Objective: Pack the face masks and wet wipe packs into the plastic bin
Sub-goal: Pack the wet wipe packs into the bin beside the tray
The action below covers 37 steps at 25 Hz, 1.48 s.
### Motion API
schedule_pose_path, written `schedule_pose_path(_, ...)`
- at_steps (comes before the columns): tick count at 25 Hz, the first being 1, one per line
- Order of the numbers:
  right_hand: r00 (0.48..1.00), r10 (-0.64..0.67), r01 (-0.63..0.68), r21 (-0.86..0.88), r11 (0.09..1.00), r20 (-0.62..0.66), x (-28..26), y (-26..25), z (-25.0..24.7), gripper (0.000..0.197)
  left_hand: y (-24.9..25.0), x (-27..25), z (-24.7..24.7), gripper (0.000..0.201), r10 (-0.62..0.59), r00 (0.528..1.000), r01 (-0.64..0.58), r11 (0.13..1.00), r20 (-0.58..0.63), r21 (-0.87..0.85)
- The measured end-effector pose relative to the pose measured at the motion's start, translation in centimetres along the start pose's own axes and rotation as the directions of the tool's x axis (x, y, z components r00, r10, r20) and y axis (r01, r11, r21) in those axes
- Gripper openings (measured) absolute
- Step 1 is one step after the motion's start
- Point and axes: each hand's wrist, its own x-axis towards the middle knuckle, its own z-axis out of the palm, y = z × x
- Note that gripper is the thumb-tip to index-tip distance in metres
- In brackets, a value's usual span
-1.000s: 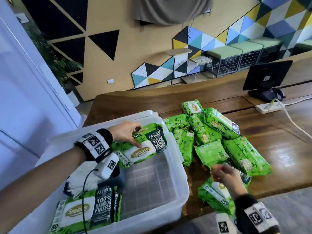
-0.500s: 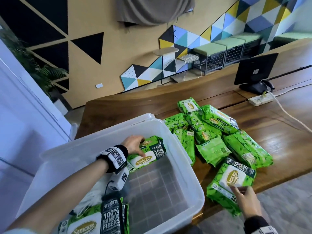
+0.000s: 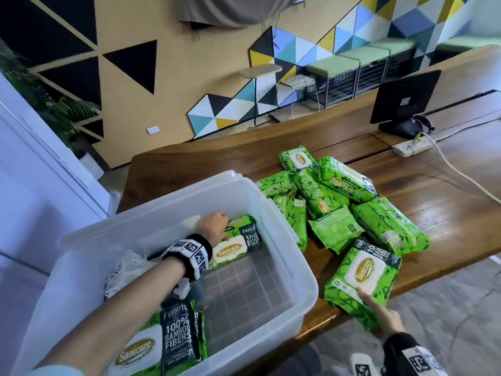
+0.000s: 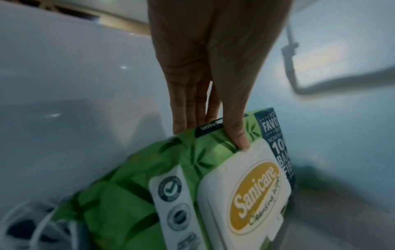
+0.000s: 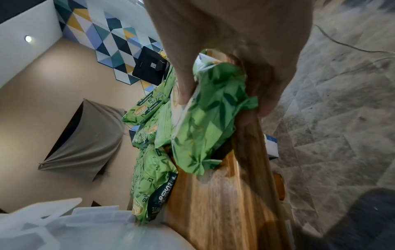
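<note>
Packing step: my left hand (image 3: 214, 226) pinches a Sanicare wipes pack (image 3: 238, 244) in the plastic bin (image 3: 284, 248); I let go next. My right hand (image 3: 385, 318) grips another pack (image 3: 363, 278) nearby.

Plastic bin (image 3: 284, 302): middle and right of the floor bare, open from above. Far end blocked by a wipe pack (image 3: 238, 244) under the left hand (image 3: 212, 226); near-left corner by a second pack (image 3: 162, 340), with white face masks (image 3: 127, 270) between. Right of the bin, a pile of packs (image 3: 339, 202) crowds the table (image 3: 447, 196); the right hand (image 3: 385, 318) grips the nearest pack (image 3: 363, 275) at the table edge.
</note>
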Motion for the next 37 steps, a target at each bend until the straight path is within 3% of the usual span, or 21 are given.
schedule_pose_path(5, 0.986, 0.045, -0.062, 0.105, 0.993, 0.158, -1.2, -1.5, -0.6, 0.055, -0.6, 0.2, -0.4, 0.051, -0.024, 0.999, 0.025, 0.998, 0.035, -0.053)
schedule_pose_path(8, 0.94, 0.057, -0.134, 0.213, 0.968, 0.336, -3.6, -2.6, -1.4, 0.064, -1.3, -0.8, -1.6, 0.057, -0.008, 0.998, 0.017, 0.987, 0.056, -0.158)
schedule_pose_path(11, 0.88, -0.03, -0.127, 0.297, 0.947, 0.473, -6.8, -4.7, -1.9, 0.055, -0.9, -3.3, -5.2, 0.061, 0.013, 0.996, -0.042, 0.946, -0.092, -0.321)
schedule_pose_path(13, 0.844, -0.142, -0.06, 0.356, 0.933, 0.516, -9.9, -6.9, -1.6, 0.049, 0.4, -5.1, -8.7, 0.056, 0.07, 0.973, -0.174, 0.845, -0.218, -0.505)
schedule_pose_path(15, 0.788, -0.261, 0.025, 0.395, 0.918, 0.558, -13.3, -9.7, -0.8, 0.045, 2.4, -6.4, -12.5, 0.05, 0.13, 0.96, -0.268, 0.673, -0.246, -0.689)
schedule_pose_path(17, 0.723, -0.377, 0.147, 0.403, 0.903, 0.579, -16.6, -12.4, 0.4, 0.043, 4.7, -7.6, -16.0, 0.059, 0.249, 0.955, -0.267, 0.482, -0.161, -0.835)
schedule_pose_path(20, 0.529, -0.529, 0.342, 0.404, 0.849, 0.664, -20.7, -15.7, 2.6, 0.073, 7.6, -9.3, -19.7, 0.067, 0.424, 0.901, -0.205, 0.233, -0.09, -0.951)
schedule_pose_path(22, 0.424, -0.562, 0.467, 0.36, 0.808, 0.71, -21.9, -16.7, 4.3, 0.068, 8.5, -10.8, -21.7, 0.056, 0.414, 0.899, -0.228, 0.168, -0.142, -0.959)
schedule_pose_path(25, 0.308, -0.561, 0.614, 0.29, 0.734, 0.768, -21.8, -16.8, 6.4, 0.048, 7.6, -12.3, -23.1, 0.035, 0.257, 0.936, -0.294, 0.193, -0.241, -0.936)
schedule_pose_path(26, 0.285, -0.575, 0.67, 0.27, 0.691, 0.767, -20.7, -16.7, 6.7, 0.043, 6.7, -12.7, -23.3, 0.033, 0.218, 0.941, -0.306, 0.214, -0.26, -0.928)
schedule_pose_path(28, 0.294, -0.659, 0.841, 0.141, 0.523, 0.692, -16.1, -16.9, 6.9, 0.035, 3.9, -13.3, -23.0, 0.045, 0.158, 0.945, -0.325, 0.325, -0.288, -0.888)
schedule_pose_path(30, 0.3, -0.7, 0.953, -0.228, 0.198, 0.648, -9.9, -17.0, 7.4, 0.033, 0.8, -13.6, -21.6, 0.07, 0.069, 0.964, -0.255, 0.521, -0.257, -0.815)
schedule_pose_path(31, 0.331, -0.644, 0.909, -0.416, 0.023, 0.69, -7.1, -16.6, 8.2, 0.039, -0.4, -13.7, -20.5, 0.082, 0.025, 0.974, -0.196, 0.599, -0.227, -0.777)
schedule_pose_path(32, 0.394, -0.548, 0.83, -0.542, -0.132, 0.737, -4.8, -15.9, 9.2, 0.048, -1.1, -14.0, -19.1, 0.09, -0.008, 0.98, -0.145, 0.649, -0.197, -0.747)
schedule_pose_path(34, 0.492, -0.379, 0.69, -0.617, -0.379, 0.784, -1.6, -13.6, 11.7, 0.068, -1.4, -14.5, -16.1, 0.095, -0.026, 0.987, -0.098, 0.694, -0.161, -0.713)
schedule_pose_path(37, 0.535, -0.256, 0.663, -0.588, -0.464, 0.805, 0.5, -10.6, 15.3, 0.087, 0.2, -14.8, -11.1, 0.086, -0.06, 0.992, -0.032, 0.723, -0.11, -0.69)
